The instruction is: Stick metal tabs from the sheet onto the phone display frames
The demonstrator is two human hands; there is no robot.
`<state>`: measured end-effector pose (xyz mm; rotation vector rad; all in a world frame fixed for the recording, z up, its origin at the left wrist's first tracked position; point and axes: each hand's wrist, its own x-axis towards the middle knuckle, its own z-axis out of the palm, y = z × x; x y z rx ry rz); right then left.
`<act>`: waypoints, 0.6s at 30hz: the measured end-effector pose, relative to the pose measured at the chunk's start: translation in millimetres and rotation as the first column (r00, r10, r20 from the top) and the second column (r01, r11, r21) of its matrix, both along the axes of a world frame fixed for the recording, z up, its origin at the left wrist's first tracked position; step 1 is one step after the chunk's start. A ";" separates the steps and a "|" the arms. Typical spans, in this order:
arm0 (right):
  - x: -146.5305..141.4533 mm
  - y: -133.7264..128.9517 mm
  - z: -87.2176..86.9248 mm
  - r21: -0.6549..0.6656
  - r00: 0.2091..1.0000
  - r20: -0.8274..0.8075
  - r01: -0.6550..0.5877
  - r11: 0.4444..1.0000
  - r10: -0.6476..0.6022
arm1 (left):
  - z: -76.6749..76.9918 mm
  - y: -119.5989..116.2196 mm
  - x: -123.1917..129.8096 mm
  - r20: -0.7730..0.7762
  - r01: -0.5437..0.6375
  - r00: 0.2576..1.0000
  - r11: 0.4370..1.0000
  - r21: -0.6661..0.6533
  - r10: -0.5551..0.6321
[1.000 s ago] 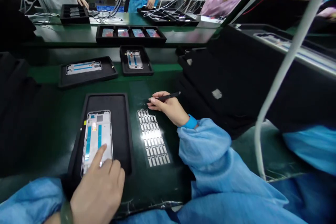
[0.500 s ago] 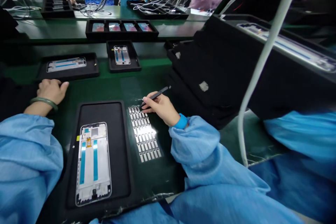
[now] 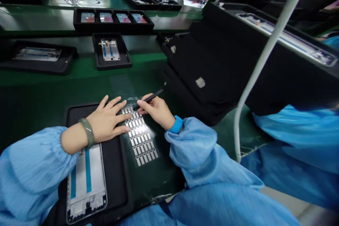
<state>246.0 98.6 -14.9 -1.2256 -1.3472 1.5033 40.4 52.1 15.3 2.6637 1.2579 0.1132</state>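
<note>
My left hand (image 3: pixel 107 120) is spread, fingers apart, over the black tray (image 3: pixel 119 180), its fingertips at the left edge of a clear sheet of small metallic stickers (image 3: pixel 140 137). Between the thumb and fingers of my right hand (image 3: pixel 156 111) are black tweezers (image 3: pixel 150 97), their tip at the sheet's top rows. A silver phone frame (image 3: pixel 82 183) with blue strips lies in the tray, its upper part hidden beneath my left hand and wrist.
Behind are two black trays with phone frames (image 3: pixel 37 54) (image 3: pixel 110 50) and a four-slot tray (image 3: pixel 113 24). Black trays (image 3: pixel 206 63) are stacked at right, beside a pale slanting pole (image 3: pixel 258 70). Other people's hands are at the far bench.
My left hand has come from the far left to the sheet's edge, with its fingers spread. My right hand still holds the tweezers at the sheet's top. The view has shifted slightly.
</note>
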 end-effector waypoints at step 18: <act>-9.5 4.1 7.6 -0.131 0.997 -0.047 0.060 0.990 -0.067 | -3.7 -11.1 3.2 -0.031 -0.003 0.999 0.994 0.111 0.006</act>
